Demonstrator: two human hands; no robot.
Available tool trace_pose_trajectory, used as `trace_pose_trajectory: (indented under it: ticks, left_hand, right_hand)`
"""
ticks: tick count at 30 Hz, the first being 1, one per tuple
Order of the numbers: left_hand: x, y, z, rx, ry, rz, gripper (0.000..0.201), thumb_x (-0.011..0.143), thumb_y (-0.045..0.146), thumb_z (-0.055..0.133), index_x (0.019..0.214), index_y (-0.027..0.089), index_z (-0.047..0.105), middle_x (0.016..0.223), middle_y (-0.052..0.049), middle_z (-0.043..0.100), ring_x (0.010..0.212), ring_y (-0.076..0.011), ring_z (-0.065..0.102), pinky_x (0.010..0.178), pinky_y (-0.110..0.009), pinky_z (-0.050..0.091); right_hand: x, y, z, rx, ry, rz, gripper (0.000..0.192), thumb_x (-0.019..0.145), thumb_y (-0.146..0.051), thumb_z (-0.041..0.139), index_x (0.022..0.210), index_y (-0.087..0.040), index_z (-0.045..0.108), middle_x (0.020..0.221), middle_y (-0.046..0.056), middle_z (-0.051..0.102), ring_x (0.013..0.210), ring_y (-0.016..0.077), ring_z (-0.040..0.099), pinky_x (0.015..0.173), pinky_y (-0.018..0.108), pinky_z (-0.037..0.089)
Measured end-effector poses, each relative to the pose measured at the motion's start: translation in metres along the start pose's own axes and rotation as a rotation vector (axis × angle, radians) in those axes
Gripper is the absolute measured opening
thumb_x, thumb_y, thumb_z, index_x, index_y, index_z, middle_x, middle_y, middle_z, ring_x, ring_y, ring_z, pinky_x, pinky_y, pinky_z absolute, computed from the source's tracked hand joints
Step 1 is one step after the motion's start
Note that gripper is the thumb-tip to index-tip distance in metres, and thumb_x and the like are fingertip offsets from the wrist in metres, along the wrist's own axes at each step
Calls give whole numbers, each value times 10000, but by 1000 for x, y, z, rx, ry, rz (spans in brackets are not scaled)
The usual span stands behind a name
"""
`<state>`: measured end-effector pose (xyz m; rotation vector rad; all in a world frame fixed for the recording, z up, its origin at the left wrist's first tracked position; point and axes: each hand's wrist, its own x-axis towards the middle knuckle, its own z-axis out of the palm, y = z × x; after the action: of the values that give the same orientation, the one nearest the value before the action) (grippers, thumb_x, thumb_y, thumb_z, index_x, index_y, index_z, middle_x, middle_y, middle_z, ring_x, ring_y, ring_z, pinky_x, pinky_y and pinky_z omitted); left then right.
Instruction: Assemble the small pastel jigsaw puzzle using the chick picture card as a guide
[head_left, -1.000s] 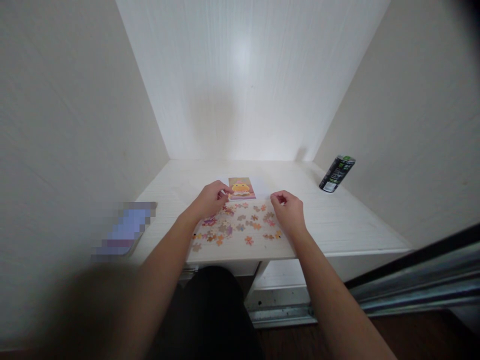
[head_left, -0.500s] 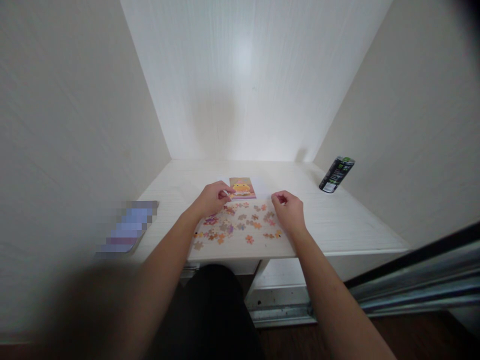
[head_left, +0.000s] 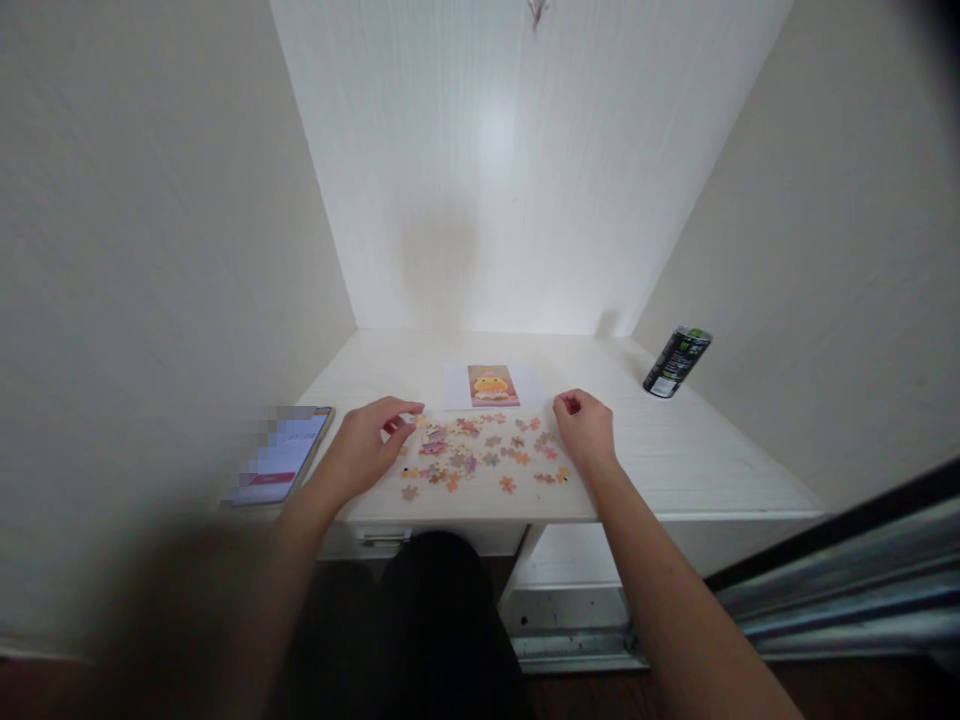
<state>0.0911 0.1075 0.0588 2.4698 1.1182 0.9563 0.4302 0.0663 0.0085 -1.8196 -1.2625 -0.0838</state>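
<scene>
- While the two bare hands are well apart from each other, many small, flat jigsaw pieces of orange, pink, purple and grey (head_left: 491,459) lie scattered between them on the white wood-grain tabletop (head_left: 697,460).
- Taking these pieces as the clock's centre, the left hand (head_left: 367,442) is at nine o'clock, with thumb and index finger parted and the fingertips near a yellowish piece.
- At about two o'clock, the right hand (head_left: 586,428) is curled just beside the pieces; I cannot tell whether its fingertips meet or hold something.
- At twelve o'clock, a rectangular picture card with a yellow figure (head_left: 493,385) lies upon a white sheet (head_left: 456,385).
- Beyond the left hand, at nine o'clock, lies a phone with lit screen (head_left: 281,460).
- Farther at two o'clock stands a black cylindrical can with green marks (head_left: 677,362).
</scene>
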Motion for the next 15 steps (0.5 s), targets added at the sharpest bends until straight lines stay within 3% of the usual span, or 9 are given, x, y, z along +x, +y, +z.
trace_pose_trajectory:
  ticks: [3,7,12,15]
  left_hand:
    - [-35,-7,-19,88,-3,-64,284,883,311,522,1078,211,702,941,-57,729,729,-189,646,685,-302,505]
    - [-68,-11,-24,156,5,-133,295,879,329,516,1072,219,711,840,-42,727,631,-184,623,678,-314,510]
    - [-78,-16,-17,159,27,-171,288,863,306,545,1074,216,719,739,-28,722,621,-198,640,709,-325,528]
    - [-73,-22,-13,157,46,-179,298,860,292,555,1105,217,709,811,-33,754,640,-203,664,728,-325,535]
  right_hand:
    - [0,1,1,-19,-4,7,247,794,-321,498,789,-181,702,740,58,692,691,194,587,720,315,431]
    - [0,1,1,-68,-15,43,259,794,-320,498,801,-179,715,747,73,703,692,203,595,698,315,425]
    - [-1,-3,-2,-121,16,96,278,790,-327,490,800,-165,715,757,109,708,712,226,606,702,335,429]
    - [-1,-5,-2,-151,30,122,280,789,-325,487,802,-165,716,764,121,710,718,232,611,705,340,432]
